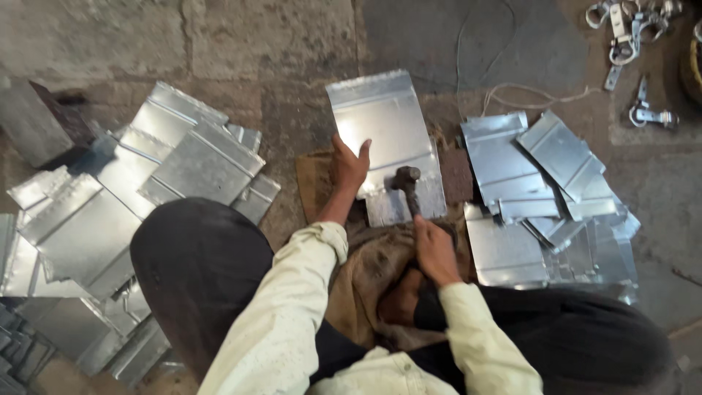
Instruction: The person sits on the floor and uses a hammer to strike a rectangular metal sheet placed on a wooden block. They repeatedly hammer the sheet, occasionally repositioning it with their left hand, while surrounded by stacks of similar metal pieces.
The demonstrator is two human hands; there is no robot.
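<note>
A seated person is pressing the left hand (349, 167) flat, fingers spread, on a metal sheet (385, 128) lying across a block (457, 175) on the floor, steadying it. The right hand (435, 251) is gripping a hammer (407, 183), fingers fully wrapped, with its head resting at the sheet's near edge. Sheet stacks are lying left (146, 190) and right (548, 197), within reach.

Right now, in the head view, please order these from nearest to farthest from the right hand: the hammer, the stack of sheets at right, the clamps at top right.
1. Hammer, held in the right hand.
2. Stack of metal sheets, on the floor to its right.
3. Metal clamps, far corner, top right.
</note>
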